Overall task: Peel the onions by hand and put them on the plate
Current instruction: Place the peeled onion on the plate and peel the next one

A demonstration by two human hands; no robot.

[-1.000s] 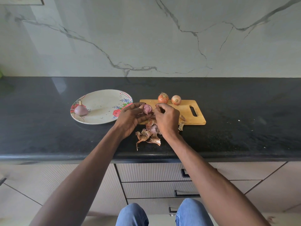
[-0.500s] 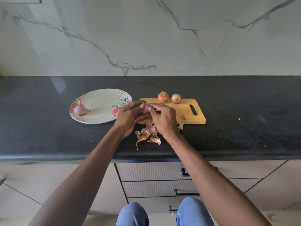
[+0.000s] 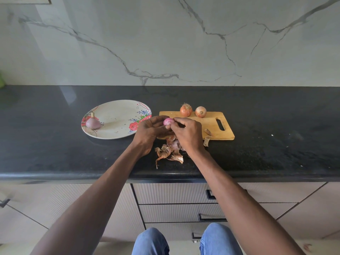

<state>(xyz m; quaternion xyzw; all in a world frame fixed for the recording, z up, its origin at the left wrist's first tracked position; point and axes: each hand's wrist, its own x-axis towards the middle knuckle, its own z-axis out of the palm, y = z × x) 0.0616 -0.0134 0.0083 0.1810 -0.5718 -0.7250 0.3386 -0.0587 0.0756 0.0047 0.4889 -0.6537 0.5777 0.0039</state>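
My left hand (image 3: 150,132) cups a small pink peeled onion (image 3: 168,121) above the left end of the wooden cutting board (image 3: 211,126). My right hand (image 3: 187,132) pinches at the onion's right side with its fingertips. A flowered plate (image 3: 117,115) lies to the left with one peeled purple onion (image 3: 93,122) on its left part. Two unpeeled brown onions (image 3: 186,110) (image 3: 200,111) sit at the board's far edge. Loose brown skins (image 3: 168,152) lie on the counter below my hands.
The black counter (image 3: 276,144) runs wall to wall, with a marble backsplash behind. Small skin scraps (image 3: 207,136) lie by the board's near edge. Drawers and my knees show below the counter edge.
My right hand's fingers shifted on the onion, so more of its pink peeled surface shows between the hands. Both hands stayed in place over the board's left end.
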